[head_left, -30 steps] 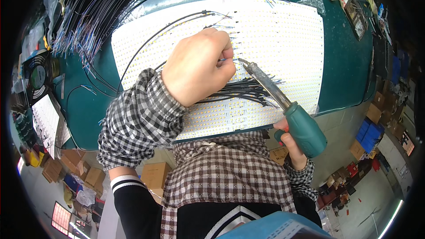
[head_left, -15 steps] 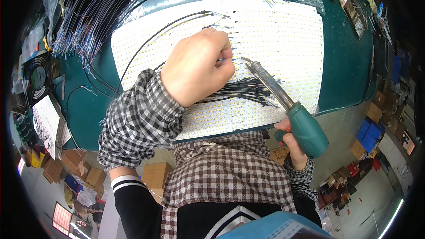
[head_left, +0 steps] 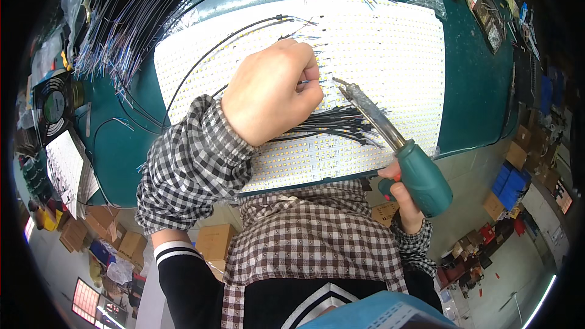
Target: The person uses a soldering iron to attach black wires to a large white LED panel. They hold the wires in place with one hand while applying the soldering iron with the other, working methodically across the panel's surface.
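Note:
A white board covered in rows of small yellow LEDs (head_left: 402,49) lies on the table. Over its middle, my left hand (head_left: 274,91) is closed in a pinch on a thin black cable; a bit of blue wire shows by the fingertips, and most of the cable is hidden under the hand. My right hand (head_left: 408,207) grips a green soldering gun (head_left: 423,180) by its handle, a finger near the red trigger. The gun's metal tip sits at the board just right of my left fingertips. Below them lies a bundle of black cables (head_left: 335,125) with stripped ends.
A large heap of black cables (head_left: 146,12) with bared wire ends spreads over the far left. A small fan (head_left: 53,103) and white sheets (head_left: 67,167) are at the left edge. On the right, a worn tray (head_left: 487,18) rests on the green table (head_left: 472,109).

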`<state>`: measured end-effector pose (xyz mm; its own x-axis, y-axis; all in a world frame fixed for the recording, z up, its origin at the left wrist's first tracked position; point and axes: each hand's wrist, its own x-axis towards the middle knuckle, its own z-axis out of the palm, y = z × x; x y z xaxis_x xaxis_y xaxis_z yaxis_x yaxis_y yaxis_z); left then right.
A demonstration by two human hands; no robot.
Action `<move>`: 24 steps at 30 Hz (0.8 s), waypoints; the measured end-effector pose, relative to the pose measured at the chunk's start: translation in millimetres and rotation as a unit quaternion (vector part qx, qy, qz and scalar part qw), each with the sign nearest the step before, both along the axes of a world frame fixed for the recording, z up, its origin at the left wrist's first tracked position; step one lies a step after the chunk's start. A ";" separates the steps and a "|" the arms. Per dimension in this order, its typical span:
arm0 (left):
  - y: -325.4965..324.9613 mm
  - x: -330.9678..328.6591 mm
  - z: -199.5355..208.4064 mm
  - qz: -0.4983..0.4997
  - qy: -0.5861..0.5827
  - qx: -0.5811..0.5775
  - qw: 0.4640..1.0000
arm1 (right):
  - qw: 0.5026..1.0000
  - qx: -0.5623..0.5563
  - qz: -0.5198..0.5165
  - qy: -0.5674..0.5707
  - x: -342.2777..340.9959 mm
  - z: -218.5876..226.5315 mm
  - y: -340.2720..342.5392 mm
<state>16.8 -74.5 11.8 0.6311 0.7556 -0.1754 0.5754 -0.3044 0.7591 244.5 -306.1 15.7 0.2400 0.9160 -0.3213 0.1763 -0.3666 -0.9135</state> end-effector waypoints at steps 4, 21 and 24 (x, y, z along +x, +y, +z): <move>0.1 0.1 0.3 -0.003 0.004 0.003 1.000 | 1.000 -0.010 -0.012 0.004 -3.9 3.3 3.8; -11.1 3.9 -6.5 0.033 -0.011 0.040 0.999 | 1.000 -0.019 -0.004 -0.011 -6.3 3.7 4.8; -10.8 3.5 -7.6 0.032 -0.016 0.044 0.998 | 0.999 -0.026 0.004 -0.017 -6.0 4.7 5.8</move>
